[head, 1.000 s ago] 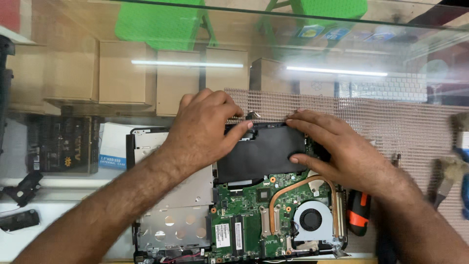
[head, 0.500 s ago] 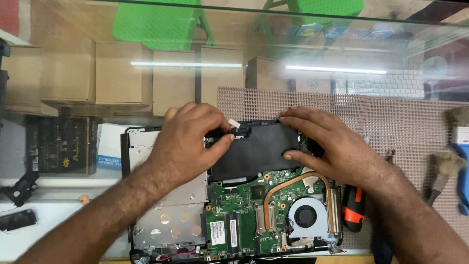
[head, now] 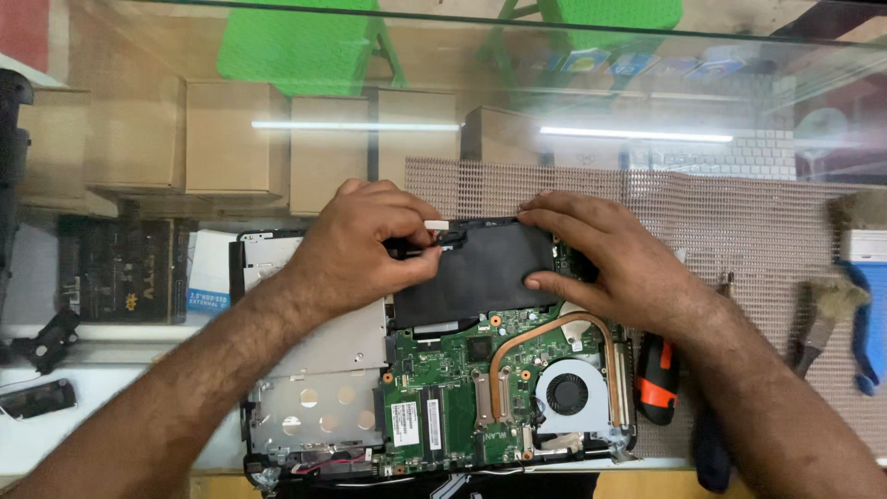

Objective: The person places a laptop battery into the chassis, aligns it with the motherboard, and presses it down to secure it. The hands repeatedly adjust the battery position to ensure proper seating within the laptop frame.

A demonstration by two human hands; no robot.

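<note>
matt black plastic battery, glossy green circuit board, shiny copper heat pipe, dull grey metal drive bay, woven beige mesh mat, glossy glass counter

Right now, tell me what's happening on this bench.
A person is working on an opened laptop, its green board and fan exposed, lying on a glass counter. Both hands are on a flat black pack at the far edge: the left hand pinches its near-left corner, and the right hand presses on its right side. An orange and black screwdriver lies on the mesh mat to the right.
</note>
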